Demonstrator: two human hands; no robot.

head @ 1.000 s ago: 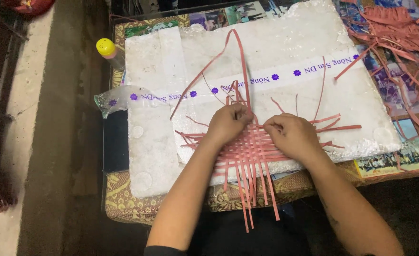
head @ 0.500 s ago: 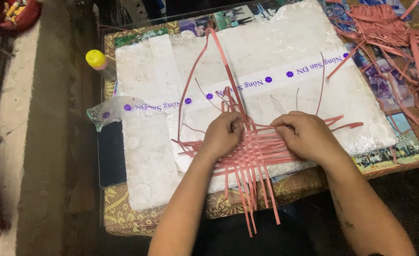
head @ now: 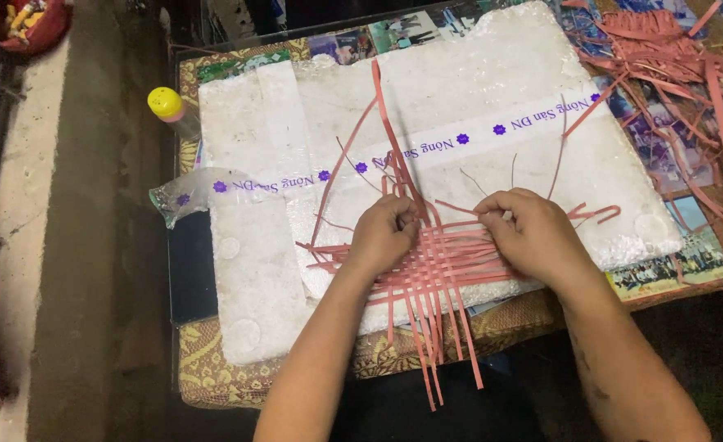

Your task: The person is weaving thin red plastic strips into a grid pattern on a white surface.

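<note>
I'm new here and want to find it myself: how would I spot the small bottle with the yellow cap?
Start at the big white foam board covering the table, and go to its far left corner. Just off that corner, beside the patterned cloth, stands the small bottle. Its round bright yellow cap sets it apart from the pink strips and clear tape nearby.

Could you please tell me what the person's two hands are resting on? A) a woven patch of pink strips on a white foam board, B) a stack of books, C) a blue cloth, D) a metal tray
A: the left hand and right hand press on the woven patch of flat pink strips, which lies on the white foam board.
</note>
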